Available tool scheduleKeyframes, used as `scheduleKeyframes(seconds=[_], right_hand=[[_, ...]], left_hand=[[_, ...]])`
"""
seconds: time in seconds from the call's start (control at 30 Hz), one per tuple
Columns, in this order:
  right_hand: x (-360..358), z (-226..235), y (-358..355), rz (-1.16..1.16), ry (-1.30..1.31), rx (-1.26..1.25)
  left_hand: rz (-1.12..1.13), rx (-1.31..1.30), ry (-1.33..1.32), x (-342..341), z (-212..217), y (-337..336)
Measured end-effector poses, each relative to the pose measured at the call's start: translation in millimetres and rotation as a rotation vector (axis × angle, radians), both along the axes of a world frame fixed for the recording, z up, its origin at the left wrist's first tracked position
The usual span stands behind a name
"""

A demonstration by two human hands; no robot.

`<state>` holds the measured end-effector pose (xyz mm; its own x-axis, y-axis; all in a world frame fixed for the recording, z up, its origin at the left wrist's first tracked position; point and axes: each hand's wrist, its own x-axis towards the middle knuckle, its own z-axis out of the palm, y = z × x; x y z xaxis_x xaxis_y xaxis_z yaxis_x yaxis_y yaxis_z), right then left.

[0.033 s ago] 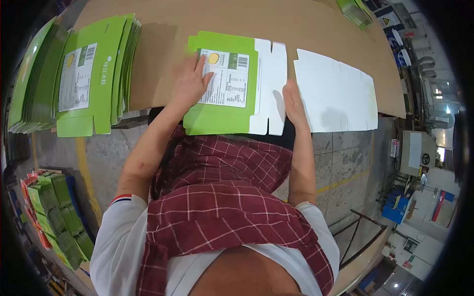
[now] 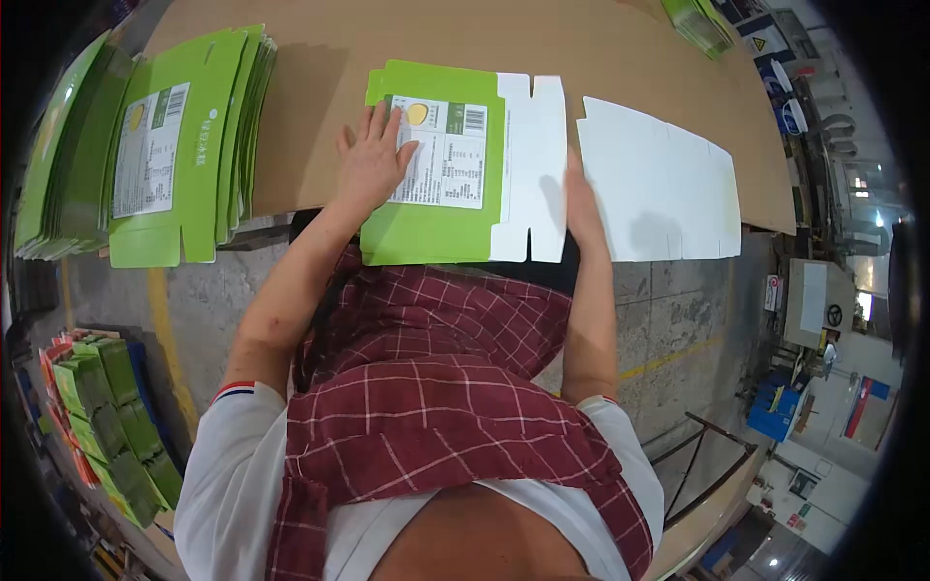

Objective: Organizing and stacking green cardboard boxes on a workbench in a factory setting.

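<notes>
Two hands [image 2: 374, 167], one green carton [image 2: 426, 234] under the left, one white sheet [image 2: 668, 184]

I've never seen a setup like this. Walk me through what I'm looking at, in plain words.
There is no machine here: a person works with two bare hands. The view comes from a fisheye camera worn on the head, looking down, so straight edges bend near the rim. Left in the picture is the person's left.

On the brown table lies a flat green-and-white carton. The left hand rests on its left part, fingers spread, not gripping. The right hand is seen edge-on by the carton's white right edge; its grip is hard to tell. Further right lies a white cardboard sheet, and at far left stand stacked green cartons.
</notes>
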<state>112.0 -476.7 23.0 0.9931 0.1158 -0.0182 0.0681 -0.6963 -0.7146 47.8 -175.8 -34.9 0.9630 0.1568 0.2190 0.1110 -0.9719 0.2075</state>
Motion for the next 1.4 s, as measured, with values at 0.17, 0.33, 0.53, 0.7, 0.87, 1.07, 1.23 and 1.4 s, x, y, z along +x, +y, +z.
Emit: scheduleKeyframes(seconds=[0.17, 0.33, 0.53, 0.7, 0.87, 1.07, 1.23, 1.4], right_hand=[[28.4, 2.9, 50.6, 0.278, 0.213, 0.446], [25.7, -19.4, 92.3, 0.33, -0.147, -0.471], [-8.9, -38.8, 61.0, 0.297, -0.213, -0.604], [0.6, -38.1, 63.0, 0.423, -0.308, -0.394], [-2.0, -48.8, 70.9, 0.302, -0.353, -0.619], [-64.9, -45.3, 58.4, 0.318, -0.537, -0.516], [-85.3, -21.6, 16.2, 0.461, -0.48, -0.449], [-23.0, -18.7, -49.1, -0.1, -0.25, -0.779]], left_hand=[[0.024, 0.006, 0.056, -1.0, 0.4, -0.9], [0.046, 0.03, 0.046, -4.5, 8.4, -4.9], [0.005, -0.246, -0.108, -2.9, 12.1, 5.3], [-0.003, -0.73, -0.103, -4.4, 3.9, 23.9], [-0.028, -0.325, -0.125, -8.0, -2.8, 18.3], [-0.038, -0.069, -0.011, -7.8, 0.8, 6.1], [-0.02, -0.117, -0.013, 6.6, -0.1, 3.2], [-0.025, -0.181, -0.097, 32.3, -11.3, -1.3]])
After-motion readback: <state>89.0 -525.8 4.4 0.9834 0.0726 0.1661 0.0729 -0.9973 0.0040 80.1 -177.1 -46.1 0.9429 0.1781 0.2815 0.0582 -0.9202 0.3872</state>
